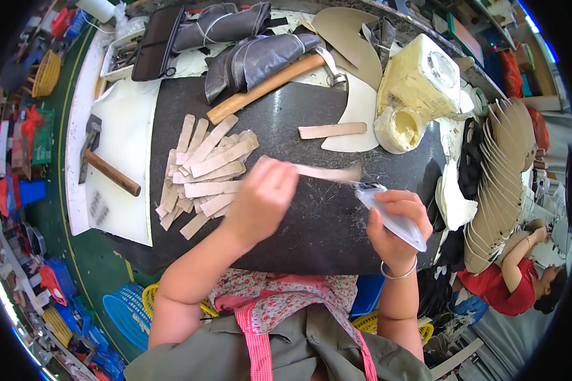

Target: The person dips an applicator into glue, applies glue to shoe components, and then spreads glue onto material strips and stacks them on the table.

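Observation:
My left hand (pixel 260 200), slightly blurred, pinches one end of a beige strip (pixel 329 173) and holds it out over the black work mat (pixel 311 235). In my right hand (pixel 400 225) is a flat, translucent whitish tool (pixel 391 216) with a dark tip. That tip is at the strip's free end; whether they touch I cannot tell. A loose pile of similar beige strips (pixel 216 159) lies just left of my left hand. One more single strip (pixel 332 130) rests farther off, partly over a pale curved sheet (pixel 356 111). Beside it stands an open pot of cream-coloured paste (pixel 403 127).
A hammer (pixel 111 171) lies on a white board at the left. Farther back are a long wooden-handled tool (pixel 267 89), grey wrapped bundles (pixel 260 60), a phone (pixel 157 44) and a paste-smeared yellowish container (pixel 419 76). Stacked curved brown pieces (pixel 502 178) and another person (pixel 515 273) are at the right.

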The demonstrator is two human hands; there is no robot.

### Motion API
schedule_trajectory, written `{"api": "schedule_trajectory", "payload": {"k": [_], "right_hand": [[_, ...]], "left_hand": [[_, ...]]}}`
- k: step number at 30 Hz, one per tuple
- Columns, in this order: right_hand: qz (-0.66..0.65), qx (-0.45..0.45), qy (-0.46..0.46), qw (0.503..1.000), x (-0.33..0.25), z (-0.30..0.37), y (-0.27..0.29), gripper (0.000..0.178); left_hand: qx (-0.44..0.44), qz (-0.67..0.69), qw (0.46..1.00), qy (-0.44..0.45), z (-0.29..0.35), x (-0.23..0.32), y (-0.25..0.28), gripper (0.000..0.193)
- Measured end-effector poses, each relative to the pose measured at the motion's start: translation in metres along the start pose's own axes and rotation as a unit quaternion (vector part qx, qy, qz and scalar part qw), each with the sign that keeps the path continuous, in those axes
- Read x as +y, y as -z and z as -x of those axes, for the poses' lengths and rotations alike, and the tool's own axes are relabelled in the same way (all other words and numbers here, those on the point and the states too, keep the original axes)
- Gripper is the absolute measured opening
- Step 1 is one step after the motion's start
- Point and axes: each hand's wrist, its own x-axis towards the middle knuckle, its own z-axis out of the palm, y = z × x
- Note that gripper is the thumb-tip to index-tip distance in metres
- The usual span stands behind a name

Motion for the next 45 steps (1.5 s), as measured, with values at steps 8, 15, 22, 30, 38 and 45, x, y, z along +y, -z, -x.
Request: {"api": "schedule_trajectory", "payload": {"k": [8, 15, 22, 30, 38, 45], "right_hand": [[0.001, 0.027, -0.020, 0.999, 0.003, 0.016, 0.015, 0.034], [-0.023, 0.052, -0.067, 0.996, 0.007, 0.022, 0.014, 0.031], [-0.001, 0.087, -0.084, 0.993, 0.002, 0.033, 0.039, 0.029], [-0.015, 0.113, -0.142, 0.983, 0.011, 0.052, 0.047, 0.028], [0.032, -0.043, -0.046, 0.998, 0.008, 0.051, 0.021, 0.034], [0.011, -0.167, -0.036, 0.985, -0.001, 0.046, 0.011, 0.035]], "left_hand": [[0.023, -0.207, 0.969, 0.130, 0.076, -0.051, 0.082, 0.036], [-0.002, -0.068, 0.997, -0.021, 0.004, -0.002, 0.026, 0.039], [-0.014, -0.038, 0.997, -0.061, -0.076, -0.017, -0.043, 0.028], [-0.102, -0.041, 0.982, -0.156, 0.009, 0.033, -0.026, 0.040], [-0.179, -0.081, 0.969, -0.153, 0.013, 0.037, -0.024, 0.046], [-0.157, -0.047, 0.976, -0.144, 0.020, 0.031, -0.022, 0.043]]}}
